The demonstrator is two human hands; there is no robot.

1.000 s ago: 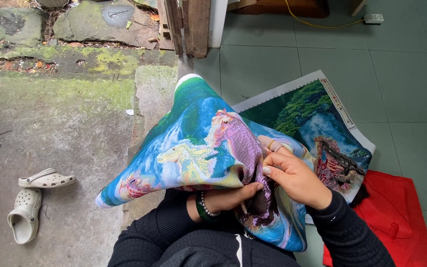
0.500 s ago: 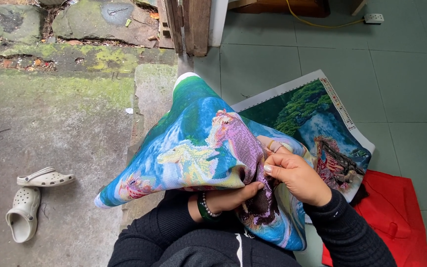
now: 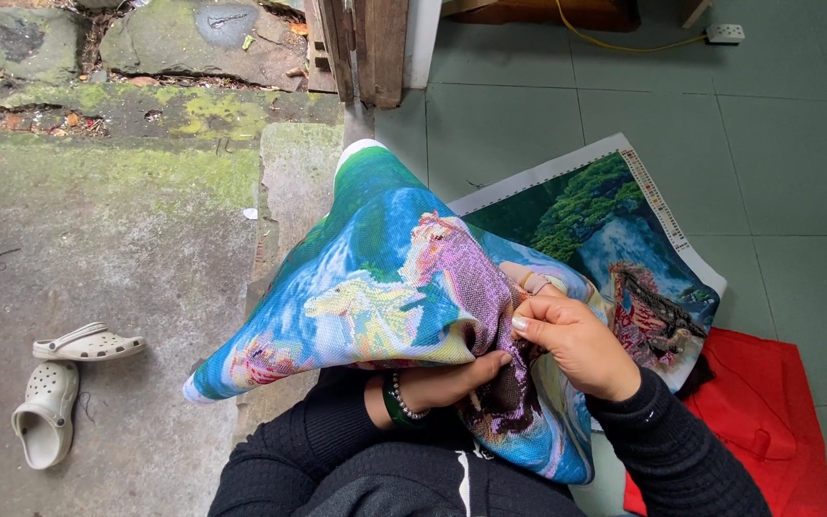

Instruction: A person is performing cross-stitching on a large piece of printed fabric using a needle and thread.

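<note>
Tiled floor (image 3: 768, 144), hands still gripping canvas (image 3: 375, 287)

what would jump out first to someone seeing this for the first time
The big printed cloth, bright blue, green and purple, fills the middle, draped over the person's lap. The right hand pinches a fold of it at centre right, while the left hand, with a beaded bracelet at the wrist, holds it from underneath. A pair of pale clogs lies on the concrete at far left, and a red bag sits at lower right.
</note>
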